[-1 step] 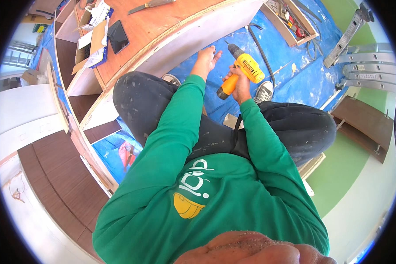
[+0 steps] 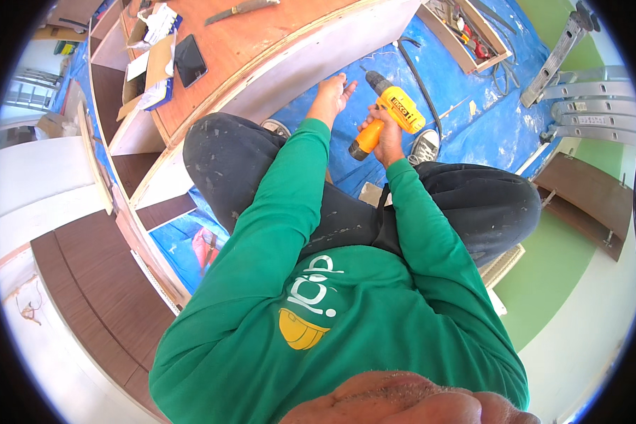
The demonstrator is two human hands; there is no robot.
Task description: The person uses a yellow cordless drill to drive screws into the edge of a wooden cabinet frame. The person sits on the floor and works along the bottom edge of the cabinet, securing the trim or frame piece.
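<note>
My right hand [image 2: 387, 138] is wrapped round the grip of a yellow cordless drill [image 2: 401, 111] with a black chuck. The drill's thin bit points up and left, toward my other hand. My left hand [image 2: 331, 97] is raised in front of the pale side face of a wooden cabinet [image 2: 290, 71]. Its fingers are curled in; whatever they may hold is too small or hidden to make out. A small gap separates that hand from the drill bit. Both hands are above the blue sheet [image 2: 466, 134] on the floor, between my bent knees.
On the cabinet's top lie a knife [image 2: 240, 10], a dark phone [image 2: 190, 61] and an opened cardboard box [image 2: 155, 67]. A wooden tool tray [image 2: 466, 60] is at the far right. An aluminium ladder [image 2: 593, 109] lies farther right. A black cable [image 2: 420, 81] crosses the sheet near my shoe [image 2: 425, 147].
</note>
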